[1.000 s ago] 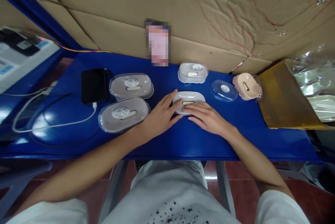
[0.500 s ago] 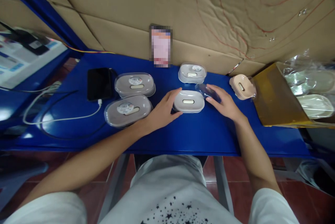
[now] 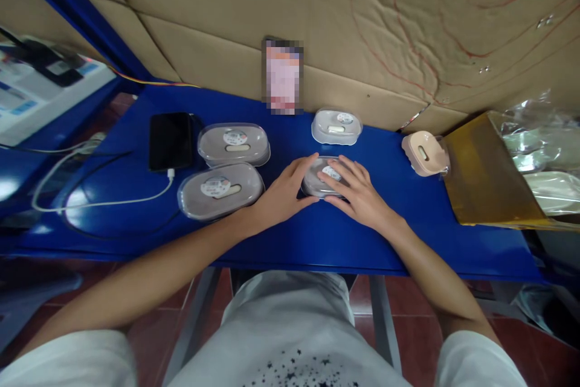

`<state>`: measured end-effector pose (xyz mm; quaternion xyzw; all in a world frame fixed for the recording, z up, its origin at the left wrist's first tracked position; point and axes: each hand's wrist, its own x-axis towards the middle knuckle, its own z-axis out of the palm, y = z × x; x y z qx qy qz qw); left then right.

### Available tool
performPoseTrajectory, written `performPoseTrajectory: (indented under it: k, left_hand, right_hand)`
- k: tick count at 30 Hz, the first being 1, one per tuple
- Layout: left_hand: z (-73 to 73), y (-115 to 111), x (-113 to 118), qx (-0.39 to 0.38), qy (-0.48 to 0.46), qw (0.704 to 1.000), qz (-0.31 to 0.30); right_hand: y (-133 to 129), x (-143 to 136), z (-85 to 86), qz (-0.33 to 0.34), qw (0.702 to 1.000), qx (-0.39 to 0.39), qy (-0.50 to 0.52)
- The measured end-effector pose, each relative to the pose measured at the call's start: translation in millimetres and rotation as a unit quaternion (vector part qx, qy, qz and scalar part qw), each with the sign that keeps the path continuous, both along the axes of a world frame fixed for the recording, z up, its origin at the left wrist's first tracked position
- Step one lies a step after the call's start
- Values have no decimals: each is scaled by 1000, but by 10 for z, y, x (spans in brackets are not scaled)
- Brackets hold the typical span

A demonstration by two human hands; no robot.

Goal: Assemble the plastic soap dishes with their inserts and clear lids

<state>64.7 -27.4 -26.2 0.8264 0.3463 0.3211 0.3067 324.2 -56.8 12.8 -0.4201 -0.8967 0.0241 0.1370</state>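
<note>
A grey oval box (image 3: 312,182) stands on the blue table (image 3: 290,239), with a clear lid bearing a round sticker on top. My left hand (image 3: 283,197) grips the box's left end between thumb and fingers. Over the lid and the right end lies my right hand (image 3: 360,194), its fingers spread. Behind them stands a similar lidded grey box (image 3: 336,127). Two more lidded grey boxes, one farther back (image 3: 234,144) and one nearer (image 3: 220,191), are left of my left hand.
A beige box (image 3: 425,153) sits at the right beside a brown carton (image 3: 493,175) holding wrapped pieces. At the left lies a black device (image 3: 171,142) with a white cable (image 3: 113,204). A blurred pink card (image 3: 283,78) leans on the cardboard wall (image 3: 203,6).
My right hand has moved left with the clear lid, which now covers the grey box. My left hand stays at the box's left end.
</note>
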Motion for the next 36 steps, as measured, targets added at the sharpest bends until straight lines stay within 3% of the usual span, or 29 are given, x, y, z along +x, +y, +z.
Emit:
performPoseTrajectory:
  k: [4,6,11,14,17,19,26,30,32,34,36]
  left_hand:
    - [-6,-20,17,8,-10,1000,5]
    - [19,-44,25,8,-11,1000,12]
    - [140,-121,25,4,26,1000,11]
    - [178,-155,28,1,48,999,-6]
    - [181,-181,35,10,62,998,-24]
    - [180,-191,37,19,72,997,-33]
    - [186,-183,29,65,110,990,-53]
    - [196,-197,37,87,117,987,-62]
    - [222,-216,44,89,101,989,-65]
    - [265,-235,43,87,56,993,-55]
    - [312,-242,29,96,-11,995,-38]
  right_hand:
    - [30,51,56,2,999,-36,-4]
    - [52,138,80,-29,999,-44,-2]
    - [252,698,119,-147,988,-18,47]
    - [411,1181,144,-261,959,52,103]
    - [479,1526,123,-384,918,91,29]
    - [474,1612,77,-421,903,80,-37]
    - [438,1614,-17,-402,913,38,-65]
    - [424,1652,162,-447,894,43,3]
    - [367,1538,305,-454,886,79,50]
    - [254,1276,430,-400,903,123,102]
    - [90,890,495,-262,944,145,137]
